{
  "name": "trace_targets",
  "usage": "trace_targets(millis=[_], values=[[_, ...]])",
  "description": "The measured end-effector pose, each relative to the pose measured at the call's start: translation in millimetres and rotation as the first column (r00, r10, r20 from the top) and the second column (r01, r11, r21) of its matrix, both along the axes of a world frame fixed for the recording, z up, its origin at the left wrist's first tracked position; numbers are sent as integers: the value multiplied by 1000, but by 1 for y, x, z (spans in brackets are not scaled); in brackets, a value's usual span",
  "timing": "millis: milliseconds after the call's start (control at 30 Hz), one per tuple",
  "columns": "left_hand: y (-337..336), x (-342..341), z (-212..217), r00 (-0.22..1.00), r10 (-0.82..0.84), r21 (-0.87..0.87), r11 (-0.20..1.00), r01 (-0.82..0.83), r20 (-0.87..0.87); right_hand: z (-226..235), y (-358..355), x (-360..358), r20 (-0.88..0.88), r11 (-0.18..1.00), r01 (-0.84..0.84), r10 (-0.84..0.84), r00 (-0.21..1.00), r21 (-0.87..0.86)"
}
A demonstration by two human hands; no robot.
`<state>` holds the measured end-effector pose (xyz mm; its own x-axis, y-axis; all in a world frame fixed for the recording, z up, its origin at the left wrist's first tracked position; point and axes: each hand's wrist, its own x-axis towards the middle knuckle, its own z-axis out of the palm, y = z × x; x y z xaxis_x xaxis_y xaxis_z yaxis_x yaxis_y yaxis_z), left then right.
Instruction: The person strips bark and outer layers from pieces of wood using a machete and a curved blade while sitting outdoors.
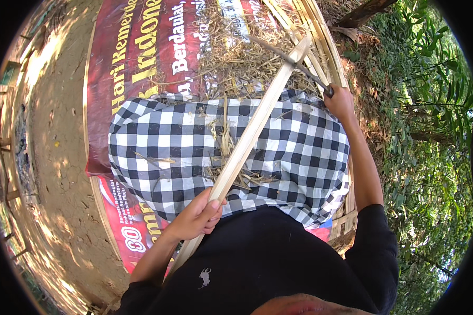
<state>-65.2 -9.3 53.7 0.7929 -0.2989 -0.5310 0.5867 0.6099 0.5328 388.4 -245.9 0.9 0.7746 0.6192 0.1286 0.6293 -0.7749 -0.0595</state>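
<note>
My left hand (197,215) is closed round the lower part of a long, pale bamboo strip (252,131). The strip slants up to the right across my lap, and its far end is pointed. Out to the right, my right hand (340,102) grips the dark handle of a knife (306,69). Its long dark blade points up and left, crossing the strip near the pointed end. Whether the edge is biting into the bamboo cannot be made out. A black-and-white checked cloth (294,152) covers my legs, with several shavings lying on it.
A red printed banner (102,89) is spread beneath me. Beyond the cloth lies a heap of curled shavings (242,68). More long bamboo strips (326,39) rest along the right edge. Bare earth (63,142) stretches to the left; green plants (420,79) grow on the right.
</note>
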Motion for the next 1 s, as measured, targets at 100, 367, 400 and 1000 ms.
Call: trace_targets(millis=[100, 367, 400, 1000], values=[[-2, 5, -12, 998, 67, -18, 998, -67, -21, 36, 50, -45, -67, 962, 27, -47, 997, -271], [-1, -12, 2, 998, 37, 12, 999, -36, -53, 21, 17, 5, 54, 965, 170, -162, 985, -201], [-3, -12, -2, 998, 49, 3, 999, -49, -38, 24, 21, -9, 29, 978, 41, -35, 999, -203], [16, 40, -23, 928, 302, -31, 953, -302, 220, 75, 52, -134, -489, 933, 205, -36, 871, 296]])
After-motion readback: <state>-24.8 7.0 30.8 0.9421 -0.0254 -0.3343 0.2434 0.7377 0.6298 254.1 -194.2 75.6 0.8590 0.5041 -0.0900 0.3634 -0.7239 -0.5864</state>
